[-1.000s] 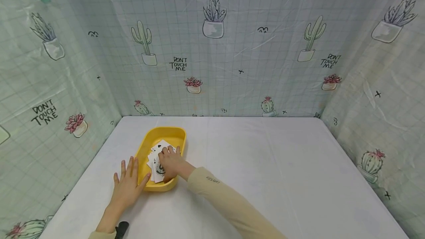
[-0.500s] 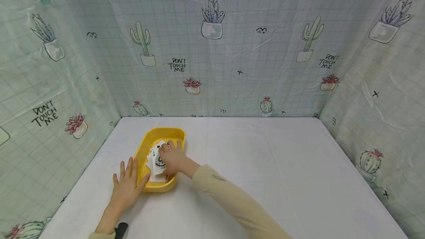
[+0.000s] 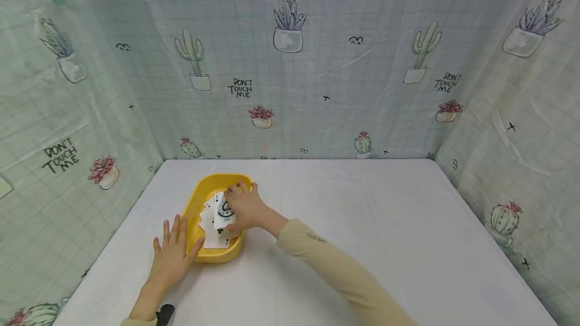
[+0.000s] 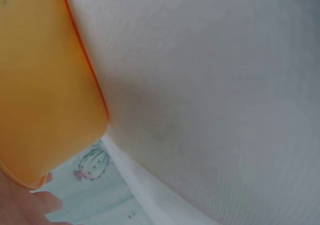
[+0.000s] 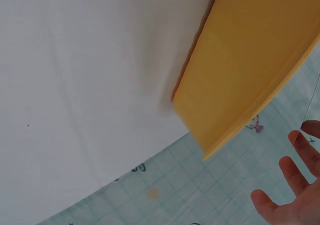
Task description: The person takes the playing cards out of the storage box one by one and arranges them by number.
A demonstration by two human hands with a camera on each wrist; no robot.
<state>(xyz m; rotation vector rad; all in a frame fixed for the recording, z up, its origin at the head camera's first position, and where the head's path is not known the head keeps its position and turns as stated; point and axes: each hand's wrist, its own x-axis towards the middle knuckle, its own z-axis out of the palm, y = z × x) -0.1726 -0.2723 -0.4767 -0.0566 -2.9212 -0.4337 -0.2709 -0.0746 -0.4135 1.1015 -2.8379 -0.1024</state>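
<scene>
A yellow tray (image 3: 216, 256) sits on the white table at the left, with loose playing cards (image 3: 209, 225) lying in it. My right hand (image 3: 244, 208) is over the tray's far half and grips a playing card (image 3: 224, 210) that shows a round black emblem, fingers on its top edge and thumb below. My left hand (image 3: 173, 251) lies flat on the table beside the tray, its thumb against the tray's near left corner. The wrist views show only the tray's yellow wall (image 4: 45, 85) (image 5: 250, 70) and some fingertips (image 5: 294, 177).
The white table (image 3: 362, 225) stretches wide to the right of the tray. Cactus-print curtains (image 3: 290, 64) close it in at the back and on both sides. A small black object (image 3: 165, 312) sits at my left wrist.
My right hand has moved from the tray's near end toward its far end, raising the emblem card off the pile. The left hand and the tray have stayed put.
</scene>
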